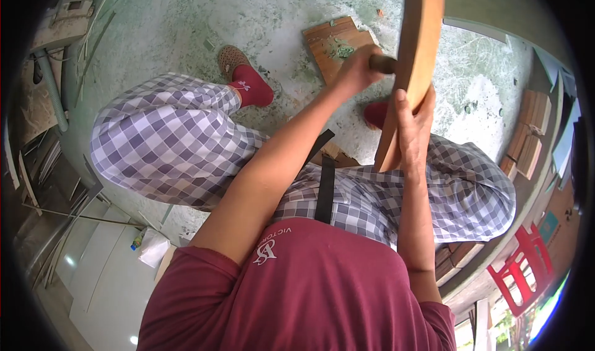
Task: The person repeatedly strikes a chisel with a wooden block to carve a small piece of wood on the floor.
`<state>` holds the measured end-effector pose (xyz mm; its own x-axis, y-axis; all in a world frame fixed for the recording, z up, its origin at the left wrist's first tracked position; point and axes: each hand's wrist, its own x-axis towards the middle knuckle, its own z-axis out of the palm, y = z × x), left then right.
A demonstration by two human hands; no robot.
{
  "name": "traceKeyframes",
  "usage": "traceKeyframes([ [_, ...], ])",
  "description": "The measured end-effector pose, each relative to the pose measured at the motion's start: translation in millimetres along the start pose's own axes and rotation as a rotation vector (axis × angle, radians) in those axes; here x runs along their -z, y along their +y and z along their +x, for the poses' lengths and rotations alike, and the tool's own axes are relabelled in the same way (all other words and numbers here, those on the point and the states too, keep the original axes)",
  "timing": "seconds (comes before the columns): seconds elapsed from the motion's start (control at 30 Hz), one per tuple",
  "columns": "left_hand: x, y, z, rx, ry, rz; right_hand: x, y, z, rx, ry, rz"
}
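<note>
A curved wooden piece [418, 41] stands upright and slightly tilted in front of me. My right hand [414, 128] grips its lower part, thumb along the near face and fingers round the far edge. Wrapped in my left hand [359, 72] is a dark rounded handle [383, 64], whose end reaches the left side of the wooden piece. Whether the handle touches or joins the wood cannot be made out. Below my left hand, a flat wooden board [326, 38] lies on the floor with small green bits on it.
My legs are bent apart, a red-socked foot [253, 87] on the left. Bundled wood strips [530, 128] and a red plastic chair [524, 270] are at the right. Long thin strips, a grey pipe [51, 90] and a white bag [153, 247] lie at the left.
</note>
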<state>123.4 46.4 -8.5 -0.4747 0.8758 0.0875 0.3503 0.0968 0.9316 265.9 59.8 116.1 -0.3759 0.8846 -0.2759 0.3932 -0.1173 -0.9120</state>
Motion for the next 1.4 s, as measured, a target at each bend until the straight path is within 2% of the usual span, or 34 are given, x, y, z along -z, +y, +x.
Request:
traceKeyframes([
  [0.07,-14.5,-8.1,-15.4,-0.161,0.001,0.043,6.5,5.6,7.2,0.027,0.095,0.036],
  [0.1,-20.8,-11.4,-23.0,-0.164,-0.004,0.041,9.4,3.7,10.2,0.034,0.118,0.036],
  [0.17,-32.1,-15.6,-37.8,-0.382,-0.207,0.309,13.8,-5.1,11.5,0.018,0.141,0.017],
  [0.3,-27.5,-29.3,-66.2,-0.513,-0.328,0.33,16.9,-3.0,9.3,0.021,0.191,0.033],
  [0.33,-26.6,-32.7,-60.7,-0.515,-0.333,0.329,17.0,-4.9,8.0,-0.02,0.173,0.065],
  [0.4,-24.3,-39.9,-43.7,-0.543,-0.114,0.278,17.7,-0.9,8.0,-0.064,0.162,0.101],
  [0.43,-20.0,-32.2,-36.3,-0.434,-0.044,0.312,16.6,6.1,10.6,-0.034,0.163,0.092],
  [0.5,-14.1,-14.1,-11.0,-0.119,0.219,0.067,16.0,6.4,12.8,-0.001,0.151,0.105],
  [0.53,0.2,3.5,6.6,-0.081,0.385,0.105,15.7,4.0,13.5,-0.001,0.156,0.107],
  [0.57,14.8,9.9,19.4,0.157,0.383,-0.151,15.6,2.0,13.9,0.01,0.155,0.099],
  [0.6,31.1,14.8,27.4,0.291,0.416,-0.346,15.2,0.8,14.2,0.022,0.154,0.091],
  [0.67,51.9,-4.4,40.2,0.189,0.518,-0.596,13.9,1.1,14.3,0.043,0.17,0.112],
  [0.83,66.1,-0.7,39.2,0.23,0.616,-0.738,10.4,2.2,14.8,0.0,0.158,0.096],
  [0.93,58.7,-2.2,35.0,0.287,0.631,-0.702,10.4,4.5,14.9,-0.014,0.158,0.079],
  [1.23,50.7,-17.0,31.0,0.233,0.625,-0.596,10.2,10.3,14.0,-0.015,0.157,0.071],
  [1.4,44.7,-18.2,29.2,0.262,0.632,-0.534,7.4,-1.8,7.7,-0.082,0.125,0.134],
])
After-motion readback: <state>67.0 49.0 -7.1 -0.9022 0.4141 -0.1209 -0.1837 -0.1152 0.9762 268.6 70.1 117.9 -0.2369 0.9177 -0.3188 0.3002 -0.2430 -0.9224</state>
